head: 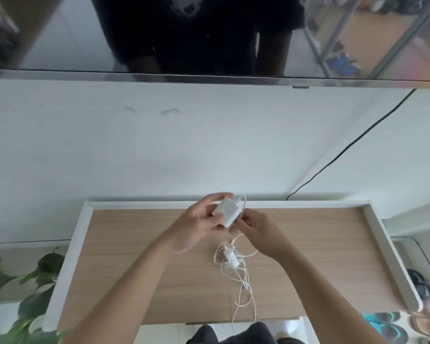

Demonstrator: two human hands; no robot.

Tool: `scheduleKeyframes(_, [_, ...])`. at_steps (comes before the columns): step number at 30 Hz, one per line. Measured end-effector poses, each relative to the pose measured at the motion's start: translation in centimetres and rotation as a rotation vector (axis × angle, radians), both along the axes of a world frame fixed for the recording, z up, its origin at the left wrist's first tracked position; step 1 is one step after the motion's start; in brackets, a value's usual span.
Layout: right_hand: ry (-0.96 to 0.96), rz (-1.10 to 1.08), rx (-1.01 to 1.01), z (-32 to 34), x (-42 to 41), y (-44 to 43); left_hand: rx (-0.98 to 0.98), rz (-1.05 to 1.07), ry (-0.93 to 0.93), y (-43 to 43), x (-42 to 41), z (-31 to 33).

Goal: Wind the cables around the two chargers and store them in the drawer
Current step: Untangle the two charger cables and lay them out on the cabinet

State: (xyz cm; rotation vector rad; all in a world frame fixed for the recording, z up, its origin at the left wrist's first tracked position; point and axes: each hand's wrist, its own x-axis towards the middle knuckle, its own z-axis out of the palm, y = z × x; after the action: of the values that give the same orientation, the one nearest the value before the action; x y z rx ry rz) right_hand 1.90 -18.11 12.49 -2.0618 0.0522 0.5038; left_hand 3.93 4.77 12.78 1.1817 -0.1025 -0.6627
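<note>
My left hand grips a white square charger above the far edge of the wooden cabinet top. Its thin white cable loops past the charger's right side, and my right hand pinches that cable just below the charger. A second, smaller white charger lies on the wood under my hands, in a loose tangle of white cable that trails toward the near edge and hangs over it. No drawer shows in the frame.
The cabinet top has a raised white rim. A mirror or dark screen hangs on the white wall behind, and a black cord runs down the wall. Green plant leaves stand at the left; shoes lie on the floor at the right.
</note>
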Motion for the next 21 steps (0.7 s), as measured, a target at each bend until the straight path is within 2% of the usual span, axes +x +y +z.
scheduleKeyframes(2, [0.012, -0.056, 0.060, 0.1, 0.3, 0.8, -0.176, 0.109, 0.035, 0.8, 0.3, 1.1])
scheduleKeyframes(6, [-0.010, -0.024, -0.027, -1.0, 0.1, 0.8, -0.386, 0.395, 0.020, 3.8, 1.1, 3.4])
scheduleKeyframes(10, [0.000, -0.007, -0.069, -1.8, 0.2, -0.5, -0.375, 0.644, 0.001, 6.3, 0.8, 3.5])
scheduleKeyframes(13, [0.018, -0.036, -0.137, -2.3, 0.6, -1.3, -0.432, 0.771, 0.058, 7.9, 0.3, 2.3])
scheduleKeyframes(17, [-0.011, -0.057, -0.154, -2.5, 0.5, -0.7, -0.297, 0.833, 0.144, 8.9, -0.1, 0.3])
scheduleKeyframes(21, [-0.037, -0.079, -0.014, -2.1, 0.4, 0.4, -0.116, 0.725, 0.399, 7.5, -1.1, -0.4])
